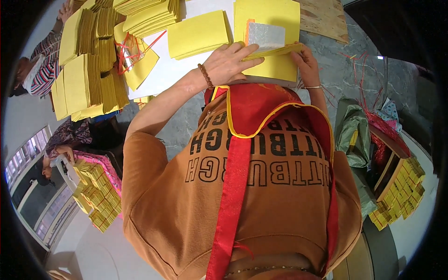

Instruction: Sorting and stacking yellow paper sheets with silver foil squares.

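My left hand (232, 61), with a brown bead bracelet at the wrist, lies across the near end of a thin bundle of yellow paper sheets (275, 49) and grips it. My right hand (305, 60), wearing a thin bangle, pinches the bundle's other end. A sheet with a silver foil square (266, 35) lies on top, just beyond the fingers. Under the bundle is a larger pile of yellow sheets (273, 14). An orange shirt and a red apron with yellow trim (247, 121) fill the lower part of the view.
More yellow stacks (198, 35) (88, 60) lie on a white surface (170, 70), some tied with red string (135, 51). A person in a striped sleeve (44, 65) and another person (70, 135) work at the left. Bundled yellow packs (95, 196) (396, 200), a green bag (354, 135) and a wooden board (324, 16) surround me.
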A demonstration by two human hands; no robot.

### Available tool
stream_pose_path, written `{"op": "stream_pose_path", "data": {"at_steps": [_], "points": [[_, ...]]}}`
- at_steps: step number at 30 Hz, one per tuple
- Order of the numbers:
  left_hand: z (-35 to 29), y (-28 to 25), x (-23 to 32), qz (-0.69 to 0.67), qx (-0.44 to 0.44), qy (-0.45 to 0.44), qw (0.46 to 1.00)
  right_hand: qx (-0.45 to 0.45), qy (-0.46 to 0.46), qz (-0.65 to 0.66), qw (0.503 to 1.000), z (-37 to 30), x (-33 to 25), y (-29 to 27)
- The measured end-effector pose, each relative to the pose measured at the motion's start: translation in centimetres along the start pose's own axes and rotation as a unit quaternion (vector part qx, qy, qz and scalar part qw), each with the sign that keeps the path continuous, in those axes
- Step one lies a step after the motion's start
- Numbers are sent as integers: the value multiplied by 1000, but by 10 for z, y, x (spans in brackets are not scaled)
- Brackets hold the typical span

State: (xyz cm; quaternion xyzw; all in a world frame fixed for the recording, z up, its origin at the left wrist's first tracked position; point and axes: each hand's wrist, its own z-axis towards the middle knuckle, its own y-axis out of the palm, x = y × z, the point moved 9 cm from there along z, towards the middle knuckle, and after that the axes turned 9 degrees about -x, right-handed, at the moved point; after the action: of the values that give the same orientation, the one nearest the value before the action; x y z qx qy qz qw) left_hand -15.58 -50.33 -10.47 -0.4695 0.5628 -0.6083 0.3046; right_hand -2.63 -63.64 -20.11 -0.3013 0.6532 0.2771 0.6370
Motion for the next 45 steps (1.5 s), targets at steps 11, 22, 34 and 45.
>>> {"op": "stream_pose_path", "data": {"at_steps": [11,22,34,45], "points": [[2,-2,-21,-125,-5,43,991,2,12,7,1000,0,9,-3],[3,-5,-56,-325,12,-105,940,-10,-8,127,992,0,8,-4],[-4,-1,-69,-395,36,-150,905,54,-1,12,998,-9,0,-6],[-6,-4,-74,-387,79,-157,905,90,-16,-127,988,-12,-21,-1]]}}
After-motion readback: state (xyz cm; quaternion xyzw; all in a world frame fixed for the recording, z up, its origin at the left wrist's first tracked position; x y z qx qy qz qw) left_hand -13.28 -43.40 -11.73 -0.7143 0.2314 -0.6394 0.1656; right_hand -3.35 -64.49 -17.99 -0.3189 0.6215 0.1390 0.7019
